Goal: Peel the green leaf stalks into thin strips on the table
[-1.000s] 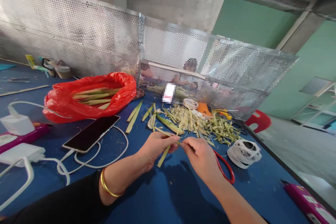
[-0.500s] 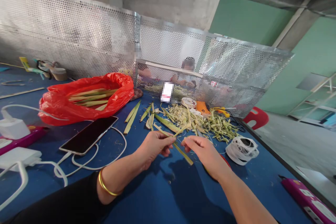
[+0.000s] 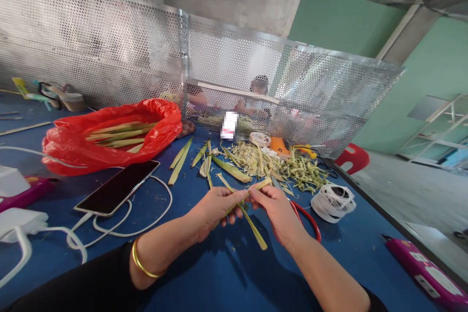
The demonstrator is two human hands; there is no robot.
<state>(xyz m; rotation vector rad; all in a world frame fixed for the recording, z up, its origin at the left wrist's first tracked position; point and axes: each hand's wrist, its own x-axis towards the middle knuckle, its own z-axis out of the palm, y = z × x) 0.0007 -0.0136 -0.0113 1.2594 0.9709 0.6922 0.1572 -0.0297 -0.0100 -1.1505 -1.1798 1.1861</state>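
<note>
Over the blue table, my left hand [image 3: 221, 207] is closed, thumb and fingers pinching crossed green-yellow leaf strips [image 3: 256, 230]. One strip hangs down toward me between the hands. My right hand [image 3: 276, 207] pinches the same strips beside the left fingertips, and a pale end sticks out above it. The exact crossing is partly covered by my fingers. Scissors [image 3: 313, 224] with red handles lie partly under my right hand. Past my hands are loose leaves [image 3: 232, 169] and a heap of small folded leaf pieces [image 3: 302, 171].
A red plastic bag [image 3: 69, 151] of leaf strips stands at left, near a dark-screened phone [image 3: 119, 189] with white cables. A white strap coil [image 3: 333, 203] sits right; purple power strips [image 3: 420, 269] lie at both sides. A perforated metal panel [image 3: 234, 53] borders the back, people behind it.
My right hand has moved left and up against my left fingertips and now pinches the strips there. The hanging strip has swung lower, and more of the red scissor handles shows.
</note>
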